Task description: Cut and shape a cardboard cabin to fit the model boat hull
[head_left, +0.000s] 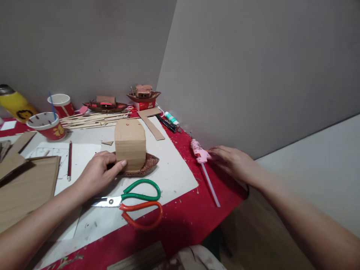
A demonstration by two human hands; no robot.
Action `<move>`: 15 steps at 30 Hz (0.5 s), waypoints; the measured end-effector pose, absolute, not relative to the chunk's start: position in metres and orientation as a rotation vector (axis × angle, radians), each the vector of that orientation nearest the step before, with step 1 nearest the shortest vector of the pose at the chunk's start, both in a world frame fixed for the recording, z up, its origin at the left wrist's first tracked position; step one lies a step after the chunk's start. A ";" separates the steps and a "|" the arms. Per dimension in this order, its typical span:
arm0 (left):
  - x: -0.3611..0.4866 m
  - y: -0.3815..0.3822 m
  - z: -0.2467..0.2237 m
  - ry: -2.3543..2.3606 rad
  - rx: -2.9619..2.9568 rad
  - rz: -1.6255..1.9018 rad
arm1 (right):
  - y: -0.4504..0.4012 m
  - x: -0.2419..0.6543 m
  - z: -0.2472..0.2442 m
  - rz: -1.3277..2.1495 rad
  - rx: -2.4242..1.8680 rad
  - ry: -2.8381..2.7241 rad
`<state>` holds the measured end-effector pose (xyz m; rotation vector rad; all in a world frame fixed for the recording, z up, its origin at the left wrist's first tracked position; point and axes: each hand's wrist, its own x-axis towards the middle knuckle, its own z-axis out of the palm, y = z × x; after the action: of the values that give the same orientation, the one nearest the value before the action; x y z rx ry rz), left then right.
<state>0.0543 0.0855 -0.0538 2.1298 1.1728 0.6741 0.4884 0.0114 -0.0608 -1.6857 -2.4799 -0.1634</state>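
Head view: how do the fingers stand on each hand?

On the left hand point(97, 170), they are closed in a narrow pinch. The thumb presses the lower front of a tan cardboard cover point(131, 150), while the others curl behind the left end of the brown boat hull point(152, 163) beneath it. The right hand point(236, 163) reaches the handle of a pink glue gun point(199, 152) with fairly straight fingers; I cannot tell whether they grip it.

Where is the boat, and which way does it point?

It sits on the white paper point(174, 165) covering part of the red surface point(180, 213), just beyond the scissors point(120, 201). Its long axis runs roughly left to right, the visible pointed tip facing right and slightly away from the person. The cover stands upright over the hull, its top curved.

And the glue gun?

Nozzle toward the wall, with a clear glue stick point(210, 185) jutting from its rear toward the person.

Any containers?

Two red-and-white cups, at the left. The near cup point(46, 129) holds a leaning blue stick point(52, 107) and has dark marks inside; the far cup's point(66, 109) bottom is hidden. Beside them leans a capped yellow bottle point(17, 103).
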 end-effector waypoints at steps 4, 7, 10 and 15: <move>0.053 0.085 -0.058 1.152 2.303 0.602 | 0.028 0.470 -0.063 -0.224 -1.653 -2.455; 0.052 0.084 -0.060 1.143 2.351 0.581 | 0.047 0.425 -0.048 -0.374 -1.448 -2.342; 0.052 0.084 -0.060 1.128 2.358 0.603 | 0.080 0.369 -0.031 -0.508 -1.095 -2.346; 0.050 0.081 -0.064 1.091 2.388 0.643 | 0.127 0.305 -0.027 -0.641 -0.632 -2.466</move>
<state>0.0502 0.0807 -0.0639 2.3880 1.0907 0.6427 0.3045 0.1273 -0.0266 -0.6319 -2.4657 -0.6408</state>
